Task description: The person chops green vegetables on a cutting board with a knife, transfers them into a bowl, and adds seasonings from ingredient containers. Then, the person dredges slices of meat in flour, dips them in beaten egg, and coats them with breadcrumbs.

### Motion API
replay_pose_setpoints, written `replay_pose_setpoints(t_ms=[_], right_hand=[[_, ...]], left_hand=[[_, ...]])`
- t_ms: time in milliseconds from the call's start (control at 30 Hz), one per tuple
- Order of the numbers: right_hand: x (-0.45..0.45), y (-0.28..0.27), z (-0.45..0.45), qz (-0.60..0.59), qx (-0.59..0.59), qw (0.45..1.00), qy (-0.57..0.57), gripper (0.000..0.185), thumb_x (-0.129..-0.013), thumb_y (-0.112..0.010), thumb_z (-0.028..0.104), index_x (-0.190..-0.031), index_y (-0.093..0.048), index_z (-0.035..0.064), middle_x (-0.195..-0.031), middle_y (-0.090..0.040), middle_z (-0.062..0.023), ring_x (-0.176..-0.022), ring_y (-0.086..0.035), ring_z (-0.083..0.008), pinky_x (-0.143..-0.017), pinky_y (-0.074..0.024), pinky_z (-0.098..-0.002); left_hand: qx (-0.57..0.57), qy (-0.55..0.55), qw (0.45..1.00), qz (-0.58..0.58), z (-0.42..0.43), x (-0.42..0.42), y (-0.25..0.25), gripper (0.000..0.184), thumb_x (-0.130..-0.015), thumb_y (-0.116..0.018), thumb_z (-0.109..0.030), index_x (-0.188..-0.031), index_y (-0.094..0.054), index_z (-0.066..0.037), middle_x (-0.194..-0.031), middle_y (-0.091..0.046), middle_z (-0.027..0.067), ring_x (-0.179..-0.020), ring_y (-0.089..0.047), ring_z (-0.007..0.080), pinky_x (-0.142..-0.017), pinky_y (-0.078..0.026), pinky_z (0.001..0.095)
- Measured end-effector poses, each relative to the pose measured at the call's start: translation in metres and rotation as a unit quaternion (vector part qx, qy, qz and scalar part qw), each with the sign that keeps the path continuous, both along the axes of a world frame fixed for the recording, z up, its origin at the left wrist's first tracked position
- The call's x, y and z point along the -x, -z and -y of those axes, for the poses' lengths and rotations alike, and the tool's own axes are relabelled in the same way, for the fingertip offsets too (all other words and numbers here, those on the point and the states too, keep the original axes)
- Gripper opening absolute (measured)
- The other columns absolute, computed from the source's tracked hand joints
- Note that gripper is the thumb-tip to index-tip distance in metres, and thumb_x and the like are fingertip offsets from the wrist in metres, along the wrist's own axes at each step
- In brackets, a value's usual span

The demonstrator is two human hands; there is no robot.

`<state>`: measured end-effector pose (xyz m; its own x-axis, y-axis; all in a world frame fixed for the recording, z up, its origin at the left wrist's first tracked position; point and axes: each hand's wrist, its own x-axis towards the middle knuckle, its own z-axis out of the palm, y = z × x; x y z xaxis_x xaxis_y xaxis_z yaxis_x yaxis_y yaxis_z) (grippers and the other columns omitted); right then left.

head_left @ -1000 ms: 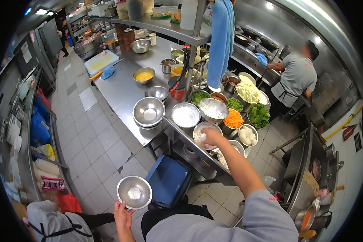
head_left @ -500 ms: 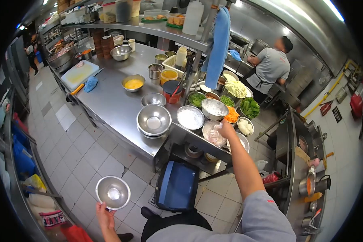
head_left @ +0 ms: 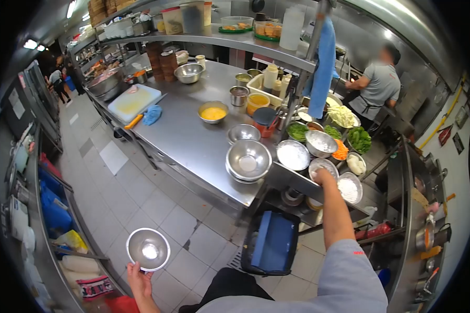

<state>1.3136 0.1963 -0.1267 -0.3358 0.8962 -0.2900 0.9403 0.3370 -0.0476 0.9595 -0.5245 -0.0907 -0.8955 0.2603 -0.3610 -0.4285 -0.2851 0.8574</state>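
My left hand (head_left: 139,281) grips the rim of a metal bowl (head_left: 148,249) over the tiled floor; no contents show in it. My right hand (head_left: 325,178) reaches into a bowl (head_left: 317,163) of pale, floury-looking pieces at the counter's edge. Its fingers look drawn together there, and what they hold is hidden. Left of this hand is a bowl of white powder (head_left: 293,154); right of it is another bowl of white powder (head_left: 350,189). Just behind stand a whitish-coated metal bowl (head_left: 321,143) and shredded orange vegetable (head_left: 340,150).
Stacked metal bowls (head_left: 248,160) stand at the steel table's (head_left: 185,141) near corner. A blue-lidded bin (head_left: 271,242) stands below. The overhead shelf (head_left: 209,39) spans the table, with a blue cloth (head_left: 322,68) hanging from its post. A co-worker (head_left: 378,81) stands beyond the counter.
The view has swung left, shifting the counter rightward in frame. My right hand stays at the same bowl, turned slightly farther into it. My left hand still holds its bowl.
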Motion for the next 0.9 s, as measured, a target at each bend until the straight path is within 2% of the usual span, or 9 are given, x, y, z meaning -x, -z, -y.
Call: replay_pose_setpoints(t_ms=[167,233,300,367,467,533,633,667,900], right_hand=[[-0.011,-0.040,0.017,-0.086,-0.051,0.995,-0.004,0.060,-0.069,-0.067,0.016,-0.127,-0.060,0.0043,-0.113,-0.066,-0.0235,-0.100,-0.067,-0.0322,-0.083,-0.0534,-0.0374],[-0.024,-0.051,0.014,-0.311,-0.015,0.946,0.084,0.050,-0.071,-0.067,0.015,-0.119,-0.061,0.0023,-0.108,-0.068,-0.0213,-0.100,-0.066,-0.0347,-0.087,-0.0508,-0.0400],[-0.029,-0.062,0.021,-0.395,-0.051,0.909,0.127,0.046,-0.071,-0.066,0.012,-0.115,-0.062,0.0012,-0.100,-0.069,-0.0165,-0.090,-0.067,-0.0281,-0.079,-0.0513,-0.0377],[-0.033,-0.066,0.025,-0.453,0.060,0.873,0.168,0.034,-0.076,-0.060,0.005,-0.110,-0.062,0.0015,-0.090,-0.067,-0.0088,-0.079,-0.064,-0.0195,-0.069,-0.0522,-0.0346],[-0.034,-0.082,0.040,-0.503,0.074,0.825,0.246,0.031,-0.079,-0.058,0.003,-0.110,-0.060,0.0015,-0.094,-0.067,-0.0082,-0.082,-0.065,-0.0190,-0.070,-0.0532,-0.0327],[-0.034,-0.092,0.052,-0.632,0.106,0.714,0.284,0.030,-0.082,-0.056,0.001,-0.112,-0.059,0.0015,-0.099,-0.067,-0.0083,-0.083,-0.066,-0.0185,-0.075,-0.0550,-0.0327],[-0.041,-0.092,0.058,-0.683,0.076,0.671,0.280,0.029,-0.084,-0.053,0.000,-0.112,-0.058,0.0008,-0.102,-0.067,-0.0086,-0.087,-0.067,-0.0190,-0.081,-0.0555,-0.0347],[-0.038,-0.098,0.067,-0.685,0.071,0.669,0.279,0.030,-0.084,-0.051,-0.001,-0.113,-0.058,0.0000,-0.103,-0.067,-0.0091,-0.090,-0.067,-0.0194,-0.082,-0.0553,-0.0351],[0.155,-0.190,0.094,-0.716,0.192,0.632,0.227,0.043,-0.078,-0.049,-0.007,-0.121,-0.054,-0.0048,-0.112,-0.065,-0.0154,-0.103,-0.066,-0.0260,-0.092,-0.0540,-0.0396]], left_hand=[[-0.005,0.024,1.000,-0.017,-0.006,0.023,-0.016,0.014,-0.095,-0.057,-0.018,-0.091,-0.044,-0.016,-0.095,-0.057,0.0022,-0.085,-0.060,0.0158,-0.059,-0.055,0.0328],[-0.008,0.024,0.999,-0.020,-0.003,0.038,-0.009,0.014,-0.095,-0.057,-0.018,-0.093,-0.044,-0.016,-0.094,-0.058,0.0016,-0.084,-0.060,0.0154,-0.058,-0.055,0.0328],[-0.013,0.055,0.998,-0.013,-0.007,0.051,0.000,0.013,-0.094,-0.057,-0.018,-0.102,-0.047,-0.015,-0.105,-0.058,0.0045,-0.092,-0.061,0.0190,-0.066,-0.057,0.0366],[0.000,0.058,0.998,-0.004,-0.027,0.065,-0.006,0.011,-0.095,-0.057,-0.020,-0.095,-0.048,-0.015,-0.105,-0.058,0.0025,-0.093,-0.060,0.0149,-0.067,-0.056,0.0305],[0.003,0.094,0.996,0.005,-0.077,0.101,-0.005,0.012,-0.095,-0.058,-0.021,-0.095,-0.048,-0.016,-0.105,-0.058,0.0022,-0.094,-0.060,0.0155,-0.069,-0.055,0.0308],[-0.014,0.141,0.990,0.010,-0.108,0.136,0.006,0.013,-0.094,-0.059,-0.021,-0.100,-0.050,-0.015,-0.110,-0.057,0.0033,-0.099,-0.060,0.0179,-0.076,-0.055,0.0343],[-0.020,0.156,0.986,0.046,-0.173,0.182,0.018,0.025,-0.092,-0.058,-0.017,-0.115,-0.049,-0.013,-0.118,-0.055,0.0077,-0.105,-0.058,0.0235,-0.077,-0.056,0.0426],[-0.016,0.180,0.982,0.055,-0.187,0.199,0.024,0.033,-0.091,-0.059,-0.015,-0.122,-0.048,-0.012,-0.129,-0.051,0.0097,-0.114,-0.054,0.0266,-0.084,-0.054,0.0478],[-0.013,0.187,0.979,0.086,-0.278,0.261,0.006,0.009,-0.094,-0.056,-0.011,-0.092,-0.047,-0.014,-0.100,-0.061,0.0054,-0.090,-0.062,0.0211,-0.067,-0.059,0.0436]])
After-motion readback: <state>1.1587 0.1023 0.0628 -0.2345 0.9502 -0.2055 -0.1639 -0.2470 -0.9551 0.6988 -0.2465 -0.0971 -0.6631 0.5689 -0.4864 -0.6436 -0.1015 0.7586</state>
